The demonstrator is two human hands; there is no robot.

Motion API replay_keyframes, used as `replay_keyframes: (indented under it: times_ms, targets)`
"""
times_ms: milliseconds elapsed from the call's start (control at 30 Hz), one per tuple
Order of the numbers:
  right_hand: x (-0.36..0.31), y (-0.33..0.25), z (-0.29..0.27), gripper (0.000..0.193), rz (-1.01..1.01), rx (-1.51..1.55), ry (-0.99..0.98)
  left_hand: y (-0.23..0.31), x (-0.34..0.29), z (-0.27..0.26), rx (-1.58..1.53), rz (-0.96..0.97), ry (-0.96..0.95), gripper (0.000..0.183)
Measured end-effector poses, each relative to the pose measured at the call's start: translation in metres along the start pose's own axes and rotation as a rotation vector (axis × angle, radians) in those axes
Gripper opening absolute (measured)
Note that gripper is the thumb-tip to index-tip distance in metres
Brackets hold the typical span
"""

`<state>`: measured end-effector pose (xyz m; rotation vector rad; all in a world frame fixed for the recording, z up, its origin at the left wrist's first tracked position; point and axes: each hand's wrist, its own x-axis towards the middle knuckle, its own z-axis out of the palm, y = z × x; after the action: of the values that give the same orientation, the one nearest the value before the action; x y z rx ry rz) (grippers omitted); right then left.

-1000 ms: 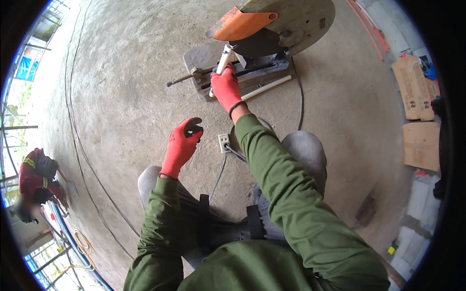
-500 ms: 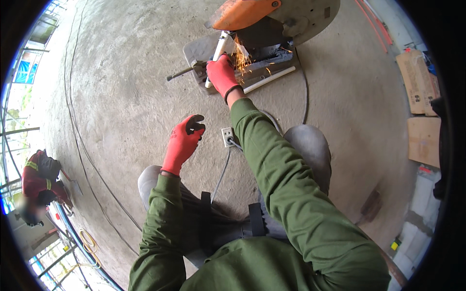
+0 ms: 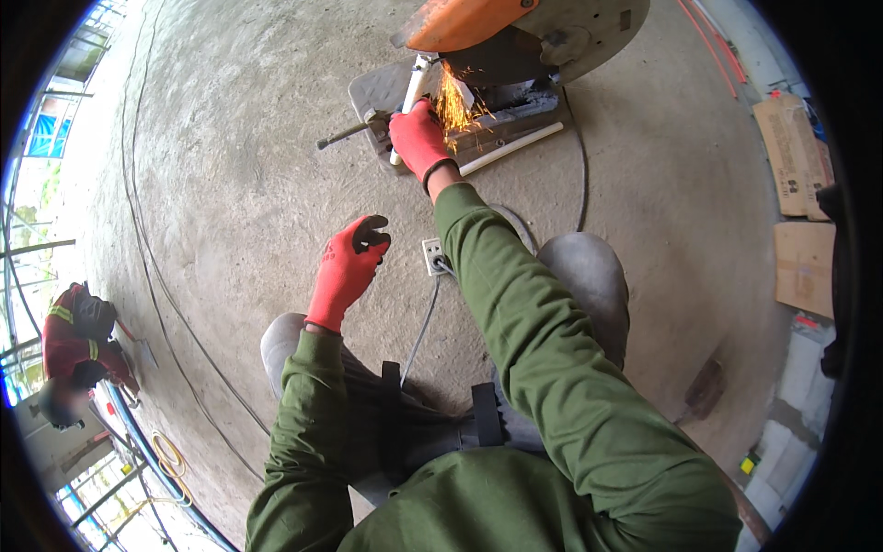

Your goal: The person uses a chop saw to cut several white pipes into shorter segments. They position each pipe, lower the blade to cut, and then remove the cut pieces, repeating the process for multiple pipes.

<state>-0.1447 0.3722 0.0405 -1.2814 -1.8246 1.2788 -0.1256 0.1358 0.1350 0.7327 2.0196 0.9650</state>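
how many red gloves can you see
2: one on the left hand, empty; one on the right hand, gripping a white bar. The co-worker's hands are unclear.

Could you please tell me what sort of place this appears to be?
Probably a building site or an unfinished building: an orange-and-grey chop saw stands directly on a bare concrete floor, and what look like grey blocks lie along the right edge of the view.

"What's cut off?"
"The orange guard [image 3: 469, 25] and grey disc cover [image 3: 602, 41], by the view's upper edge."
"The white tube [image 3: 417, 85]?"
"The right hand [image 3: 418, 138] hides its middle."
"The co-worker [image 3: 81, 333] at the floor's [image 3: 239, 184] left edge?"
"Head blurred."
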Motion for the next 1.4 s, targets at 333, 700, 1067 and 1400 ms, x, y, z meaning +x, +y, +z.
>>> replay_keyframes:
  times_ms: [333,700,1067,1400]
  targets:
    - [-0.017,-0.035,-0.027,0.030,0.095,0.041,-0.074,-0.008,0.001,0.000,0.012,0.022,-0.004,0.035]
    - [-0.015,-0.033,-0.029,0.026,0.091,0.079,-0.091,-0.005,0.000,0.002,0.023,-0.006,-0.004,0.035]
    - [-0.008,-0.024,-0.017,0.030,0.045,0.066,-0.057,-0.013,-0.002,0.000,0.025,0.019,0.011,0.035]
    - [-0.007,-0.027,-0.021,0.033,0.063,0.031,-0.040,-0.018,0.000,0.003,-0.007,0.033,0.006,0.035]
